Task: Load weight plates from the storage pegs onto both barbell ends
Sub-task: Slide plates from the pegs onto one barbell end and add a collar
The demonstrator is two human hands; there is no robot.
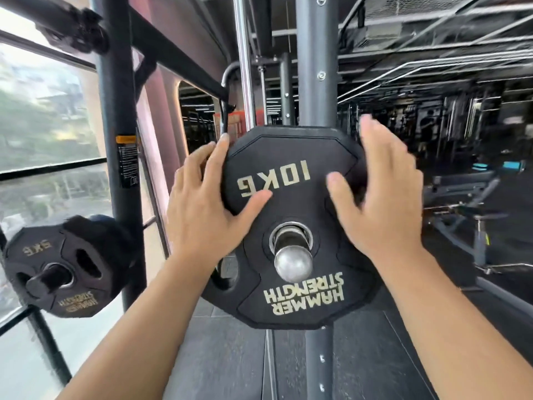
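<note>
A black ten-sided plate [288,157] marked "10KG" and "HAMMER STRENGTH", upside down, hangs on a silver round-ended peg [293,262] that passes through its centre hole. My left hand [202,203] grips its upper left edge, thumb on the face and fingers curled behind the rim. My right hand [386,197] is at the upper right edge with fingers spread and blurred, thumb over the face; it does not clasp the rim. No barbell end is clearly in view.
A smaller 5 kg plate [57,284] sits on a black peg at lower left. A grey upright [315,67] stands behind the 10 kg plate, beside a chrome rod [243,67]. A black rack post [121,111] and windows [43,111] are left; benches [461,192] are right.
</note>
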